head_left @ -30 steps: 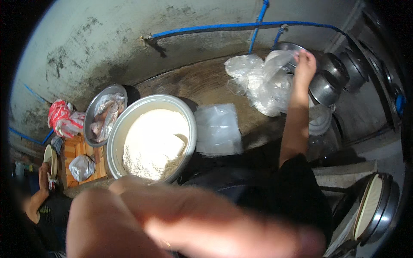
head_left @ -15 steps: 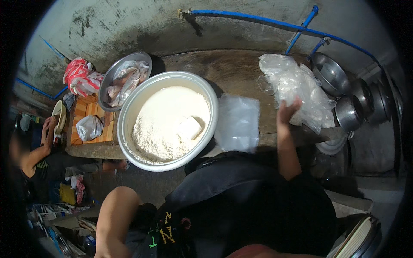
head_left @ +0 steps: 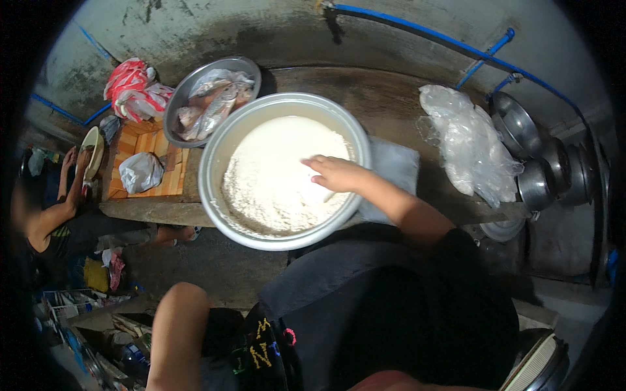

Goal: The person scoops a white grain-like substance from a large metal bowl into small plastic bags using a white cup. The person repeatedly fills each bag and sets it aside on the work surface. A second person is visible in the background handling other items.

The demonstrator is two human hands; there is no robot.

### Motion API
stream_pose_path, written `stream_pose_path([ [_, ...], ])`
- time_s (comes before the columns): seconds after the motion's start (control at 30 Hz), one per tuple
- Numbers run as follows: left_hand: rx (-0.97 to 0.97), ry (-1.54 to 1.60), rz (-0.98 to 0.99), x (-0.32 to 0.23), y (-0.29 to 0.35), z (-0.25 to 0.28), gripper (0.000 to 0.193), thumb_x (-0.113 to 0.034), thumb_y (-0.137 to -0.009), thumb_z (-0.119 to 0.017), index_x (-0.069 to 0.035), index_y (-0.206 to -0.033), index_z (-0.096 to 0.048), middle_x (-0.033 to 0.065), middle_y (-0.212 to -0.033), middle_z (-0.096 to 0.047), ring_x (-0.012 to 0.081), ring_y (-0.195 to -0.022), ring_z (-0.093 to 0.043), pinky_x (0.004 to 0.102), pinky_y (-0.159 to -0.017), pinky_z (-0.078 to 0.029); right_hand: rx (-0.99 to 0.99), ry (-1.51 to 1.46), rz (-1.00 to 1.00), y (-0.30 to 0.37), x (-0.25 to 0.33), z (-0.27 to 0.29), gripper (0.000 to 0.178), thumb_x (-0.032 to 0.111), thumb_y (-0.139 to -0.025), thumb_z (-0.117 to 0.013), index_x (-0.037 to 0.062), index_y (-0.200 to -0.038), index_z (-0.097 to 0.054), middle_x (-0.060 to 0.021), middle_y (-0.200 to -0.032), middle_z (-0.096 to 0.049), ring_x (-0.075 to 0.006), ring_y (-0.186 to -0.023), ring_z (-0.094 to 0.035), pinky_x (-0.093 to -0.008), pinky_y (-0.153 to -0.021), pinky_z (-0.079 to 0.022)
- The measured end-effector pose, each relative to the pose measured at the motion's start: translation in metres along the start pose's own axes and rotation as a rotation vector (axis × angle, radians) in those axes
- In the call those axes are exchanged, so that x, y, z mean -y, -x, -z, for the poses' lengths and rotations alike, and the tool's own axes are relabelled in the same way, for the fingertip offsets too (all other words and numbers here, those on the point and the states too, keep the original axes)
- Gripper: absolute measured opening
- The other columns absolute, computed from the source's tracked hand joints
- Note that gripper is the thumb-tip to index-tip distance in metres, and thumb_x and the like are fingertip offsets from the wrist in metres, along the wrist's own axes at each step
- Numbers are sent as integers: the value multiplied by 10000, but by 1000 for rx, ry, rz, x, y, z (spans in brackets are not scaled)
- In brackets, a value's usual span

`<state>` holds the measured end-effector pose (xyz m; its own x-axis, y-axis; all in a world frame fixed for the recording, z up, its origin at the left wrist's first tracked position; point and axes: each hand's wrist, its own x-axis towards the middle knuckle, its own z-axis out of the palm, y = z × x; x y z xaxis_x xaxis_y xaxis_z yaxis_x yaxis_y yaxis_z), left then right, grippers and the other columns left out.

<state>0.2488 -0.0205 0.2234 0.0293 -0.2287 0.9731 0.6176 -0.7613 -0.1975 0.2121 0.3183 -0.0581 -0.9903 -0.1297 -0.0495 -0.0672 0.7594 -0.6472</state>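
Silver-grey metal basin, large, round and wide-rimmed (head_left: 285,244): stands on a worn brown wooden worktop (head_left: 381,98), in front of the person, holding a broad bed of loose white flour-like powder (head_left: 274,156). Powder smooth toward the back, crumbly toward the front.

Right hand (head_left: 334,174): reaches over the basin's right rim, palm down, above or lightly on the powder; contact cannot be told. Fingers extended, a little spread, nothing visibly pinched. Small pale form (head_left: 328,195) beneath it, too bleached to identify.

Left hand: out of view, fingers cannot be told; only the bent bare left arm (head_left: 179,332) shows at lower left.

Flat sheaf of clear plastic (head_left: 398,163): just right of the basin, partly behind the right forearm.

Clear plastic bag with white contents (head_left: 463,143): farther right, near dull steel pots (head_left: 538,182).

Oval grey metal bowl (head_left: 171,124) with silvery fish (head_left: 222,111): just beside the basin, back left.

Knotted white plastic bag (head_left: 141,173): on orange-brown slatted wood (head_left: 173,176).

Condition, as judged: powder already in the basin, dry-looking, no wet mass showing; work on it seems little advanced. Left outside: the bagged white contents, the flat plastic, the fish.
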Motion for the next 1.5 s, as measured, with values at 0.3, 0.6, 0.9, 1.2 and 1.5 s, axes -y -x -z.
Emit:
stream_pose_path([
  [0.3,-79,-841,550,-18,105,119,303,-177,-828,-427,-71,-1109,-464,131,-1108,-461,275,-1014,-459,388,-840,-400,-36,97,-250,-82,2,40,206,159,-840,-491,-24,-926,-527,-198,-935,-544,-319,-857,-542,-387,-758,-414],
  [0.6,-454,-824,943,-41,169,189,213,-104,-826,-470,-23,-1022,-490,118,-1065,-468,213,-967,-482,316,-813,-408,58,659,-85,-92,-19,-57,124,46,-742,-493,0,-849,-534,-159,-863,-508,-287,-780,-551,-369,-697,-462],
  [0.9,-437,-740,996,-19,181,225,184,-102,-827,-482,-17,-989,-499,112,-1035,-472,200,-939,-484,314,-805,-410,74,614,-253,-115,-33,-54,153,116,-736,-506,5,-823,-564,-146,-914,-508,-289,-867,-537,-371,-741,-460],
  [1.2,-381,-684,1082,-2,180,239,187,-127,-820,-516,-12,-966,-502,107,-1017,-473,190,-917,-487,310,-801,-403,-375,323,-483,-136,-53,-23,214,189,-819,-466,17,-899,-564,-183,-986,-502,-351,-883,-529,-426,-802,-422],
  [1.5,-222,-608,1166,10,177,230,149,-109,-823,-512,-4,-930,-515,103,-967,-488,186,-904,-488,306,-815,-406,-38,338,-684,-152,-117,-31,258,205,-828,-466,-12,-869,-601,-221,-956,-578,-359,-904,-550,-409,-807,-420],
])
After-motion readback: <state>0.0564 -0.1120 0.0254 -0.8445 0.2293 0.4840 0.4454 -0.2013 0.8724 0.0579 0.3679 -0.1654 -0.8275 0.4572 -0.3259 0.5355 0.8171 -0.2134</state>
